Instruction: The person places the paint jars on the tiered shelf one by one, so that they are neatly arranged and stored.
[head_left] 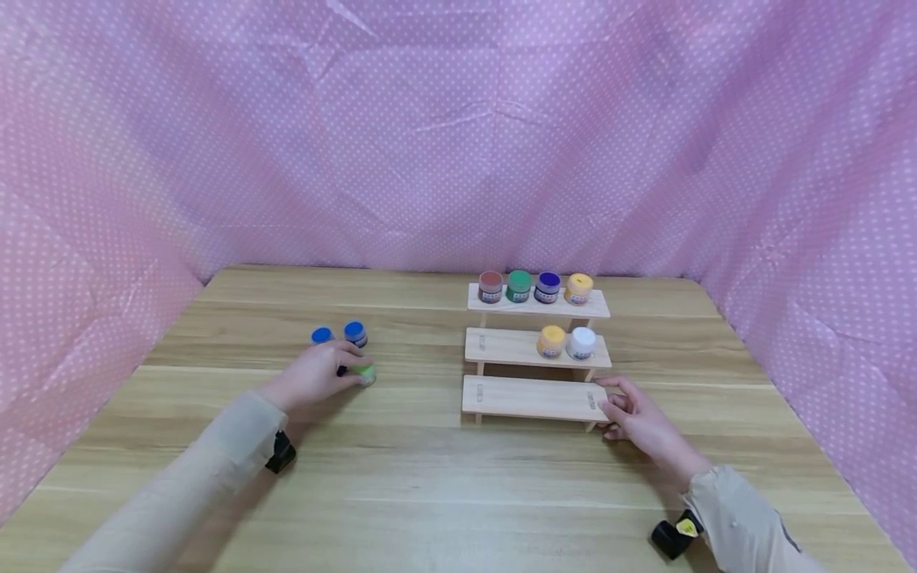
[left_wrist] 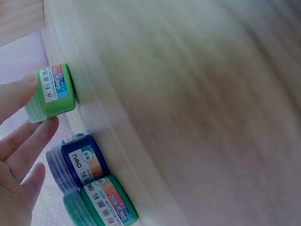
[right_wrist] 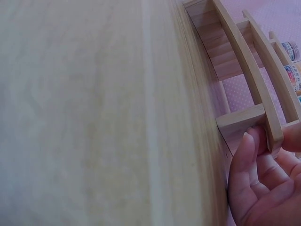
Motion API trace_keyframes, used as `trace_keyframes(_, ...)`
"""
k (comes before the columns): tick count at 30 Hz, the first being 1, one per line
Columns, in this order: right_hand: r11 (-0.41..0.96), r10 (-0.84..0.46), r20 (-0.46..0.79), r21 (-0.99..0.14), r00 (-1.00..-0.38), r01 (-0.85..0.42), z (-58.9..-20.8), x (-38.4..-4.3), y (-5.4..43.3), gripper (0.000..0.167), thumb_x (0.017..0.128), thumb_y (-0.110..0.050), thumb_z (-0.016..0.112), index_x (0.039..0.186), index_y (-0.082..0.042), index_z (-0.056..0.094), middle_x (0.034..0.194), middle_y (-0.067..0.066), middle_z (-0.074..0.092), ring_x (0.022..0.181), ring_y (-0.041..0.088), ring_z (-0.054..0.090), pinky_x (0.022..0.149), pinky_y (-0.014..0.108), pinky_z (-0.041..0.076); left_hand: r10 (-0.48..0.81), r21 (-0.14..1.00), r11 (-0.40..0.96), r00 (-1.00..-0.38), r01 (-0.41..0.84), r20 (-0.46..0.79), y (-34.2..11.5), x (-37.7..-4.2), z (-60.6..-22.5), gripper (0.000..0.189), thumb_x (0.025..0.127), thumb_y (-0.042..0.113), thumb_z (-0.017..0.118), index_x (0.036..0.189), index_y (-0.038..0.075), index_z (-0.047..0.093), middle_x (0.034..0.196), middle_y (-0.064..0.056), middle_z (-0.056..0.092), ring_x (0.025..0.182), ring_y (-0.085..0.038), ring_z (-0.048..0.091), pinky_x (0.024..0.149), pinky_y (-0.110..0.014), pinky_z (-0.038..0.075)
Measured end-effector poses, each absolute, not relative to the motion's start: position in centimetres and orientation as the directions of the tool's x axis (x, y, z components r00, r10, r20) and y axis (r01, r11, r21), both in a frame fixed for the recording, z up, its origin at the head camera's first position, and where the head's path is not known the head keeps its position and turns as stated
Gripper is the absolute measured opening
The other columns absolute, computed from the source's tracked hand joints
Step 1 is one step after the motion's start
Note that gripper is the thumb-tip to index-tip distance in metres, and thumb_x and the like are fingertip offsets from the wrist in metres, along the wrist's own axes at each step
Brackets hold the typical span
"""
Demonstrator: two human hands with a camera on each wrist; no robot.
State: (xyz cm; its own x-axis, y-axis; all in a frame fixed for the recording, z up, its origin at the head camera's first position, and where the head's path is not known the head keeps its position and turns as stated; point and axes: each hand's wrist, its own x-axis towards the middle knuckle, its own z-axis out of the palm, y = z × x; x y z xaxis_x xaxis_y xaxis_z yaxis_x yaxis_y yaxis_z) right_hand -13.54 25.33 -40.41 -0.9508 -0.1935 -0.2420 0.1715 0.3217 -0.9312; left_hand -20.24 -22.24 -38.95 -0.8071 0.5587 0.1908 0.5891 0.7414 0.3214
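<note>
1. Left hand [head_left: 315, 378] – narrow, thumb and fingers pinching a light-green jar [head_left: 367, 374]. Can't tell whether the jar's base touches the table [head_left: 430, 493].
2. Jar's place: left part of the table, nearer the left edge than the right, about level with the front shelf of the wooden stand [head_left: 533, 398] and well apart from that shelf's left end.
3. Close by, in the left wrist view: a dark blue jar [left_wrist: 87, 160] and a deep green jar [left_wrist: 106, 202], side by side, apparently touching.
4. Right hand [head_left: 641, 426] grips the front shelf at its right end, thumb above, fingers curled beneath.
5. Handling, light-green jar: looks like stiff plastic, probably light. Smooth walls could slip; the paper label may give some bite. Best hold, I'd judge: opposite sides of the body, below the clear lid, in case the lid turns or lifts.
6. Handling, stand: bare wood, likely stiff, light and not slippery. Good hold at the shelf's end, beside the leg – a knock could rattle the jars [head_left: 548, 288] on the upper tiers.
</note>
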Motion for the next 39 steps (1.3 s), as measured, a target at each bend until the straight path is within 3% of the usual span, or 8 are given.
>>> trace_keyframes(7, 0.318, -0.194, -0.241, -0.932, -0.951, 0.172, -40.6, -13.5, 25.5, 0.043, 0.098, -0.003, 0.043, 0.138, 0.004, 0.028, 0.089, -0.001, 0.064, 0.075, 0.009, 0.059, 0.064, 0.025, 0.054, 0.573, 0.329, 0.728, -0.797, 0.601, 0.189, -22.0, -20.2, -39.1, 0.029, 0.080, 0.016, 0.075, 0.106, 0.005, 0.072, 0.106, -0.012, 0.068, 0.099, -0.029, 0.064, 0.084, -0.041, 0.055)
trace_keyframes(12, 0.323, -0.191, -0.240, -0.931, -0.952, 0.170, -40.6, -13.5, 25.5, 0.043, 0.098, -0.003, 0.044, 0.138, 0.004, 0.028, 0.091, 0.001, 0.064, 0.075, 0.009, 0.059, 0.064, 0.025, 0.054, 0.549, 0.354, 0.750, -0.824, 0.560, 0.141, -21.5, -19.8, -38.8, 0.028, 0.082, 0.019, 0.074, 0.108, 0.008, 0.072, 0.110, -0.012, 0.067, 0.104, -0.029, 0.063, 0.087, -0.042, 0.053)
trace_keyframes(20, 0.327, -0.184, -0.233, -0.931, -0.955, 0.164, -40.6, -13.5, 25.3, 0.042, 0.098, -0.003, 0.045, 0.137, 0.004, 0.030, 0.094, 0.004, 0.065, 0.075, 0.010, 0.059, 0.064, 0.026, 0.055, 0.507, 0.443, 0.762, -0.861, 0.472, 0.045, -21.1, -19.2, -38.4, 0.031, 0.085, 0.021, 0.071, 0.114, 0.011, 0.069, 0.121, -0.014, 0.064, 0.118, -0.035, 0.055, 0.097, -0.048, 0.047)
trace_keyframes(24, 0.325, -0.182, -0.233, -0.931, -0.955, 0.165, -40.7, -13.5, 25.3, 0.042, 0.098, -0.003, 0.044, 0.137, 0.004, 0.030, 0.091, 0.003, 0.065, 0.074, 0.009, 0.059, 0.063, 0.025, 0.054, 0.495, 0.543, 0.725, -0.869, 0.424, 0.016, -21.4, -19.2, -38.7, 0.032, 0.086, 0.015, 0.069, 0.117, 0.010, 0.067, 0.126, -0.015, 0.061, 0.123, -0.036, 0.050, 0.099, -0.047, 0.045)
trace_keyframes(32, 0.317, -0.188, -0.230, -0.934, -0.955, 0.162, -40.9, -13.4, 25.4, 0.041, 0.098, -0.003, 0.044, 0.136, 0.004, 0.029, 0.087, 0.001, 0.062, 0.073, 0.009, 0.058, 0.063, 0.025, 0.054, 0.489, 0.674, 0.651, -0.872, 0.349, -0.021, -21.7, -19.0, -39.3, 0.032, 0.086, 0.009, 0.067, 0.118, 0.007, 0.065, 0.128, -0.015, 0.059, 0.122, -0.035, 0.052, 0.096, -0.040, 0.048)
trace_keyframes(39, 0.313, -0.188, -0.223, -0.937, -0.957, 0.157, -40.7, -13.5, 25.4, 0.041, 0.098, -0.003, 0.043, 0.136, 0.004, 0.029, 0.086, 0.000, 0.063, 0.072, 0.009, 0.058, 0.062, 0.024, 0.053, 0.450, 0.685, 0.655, -0.893, 0.319, -0.015, -21.5, -19.1, -39.4, 0.035, 0.084, 0.013, 0.071, 0.118, 0.008, 0.066, 0.120, -0.014, 0.063, 0.111, -0.028, 0.057, 0.084, -0.028, 0.055)
